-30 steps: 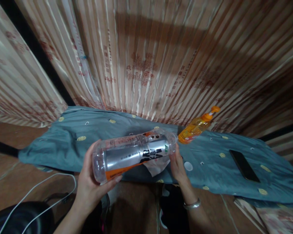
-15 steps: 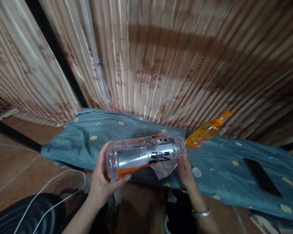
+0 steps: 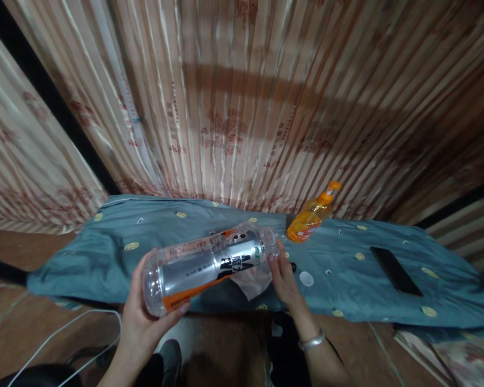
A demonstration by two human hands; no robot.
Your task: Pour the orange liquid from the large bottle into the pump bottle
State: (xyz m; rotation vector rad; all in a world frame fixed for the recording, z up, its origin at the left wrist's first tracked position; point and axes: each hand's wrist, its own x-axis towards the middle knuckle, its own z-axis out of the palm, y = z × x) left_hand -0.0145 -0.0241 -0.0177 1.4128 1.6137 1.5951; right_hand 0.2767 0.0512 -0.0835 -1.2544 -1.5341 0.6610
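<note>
A large clear plastic bottle (image 3: 210, 266) with a silver and orange label is held sideways above a teal cloth, its neck to the right and slightly raised. My left hand (image 3: 145, 306) wraps round its base end, thumb along the lower side. At the neck, the fingers of my right hand (image 3: 284, 274) grip the bottle; a silver bangle is on that wrist. Part of a whitish tissue (image 3: 252, 282) shows beneath the bottle. Just right of my right hand a white round disc (image 3: 306, 278) lies on the cloth.
An orange pump bottle (image 3: 310, 217) stands on the teal cloth (image 3: 358, 293), near the striped curtain (image 3: 226, 80). Farther right lies a black phone (image 3: 396, 270). A white cable (image 3: 80, 322) loops at the lower left. Dark poles cross the left side.
The view has shifted, so most things appear farther left. Both hands still hold the bottle, which tilts slightly more, neck end up. My right fingers sit more visibly on the neck.
</note>
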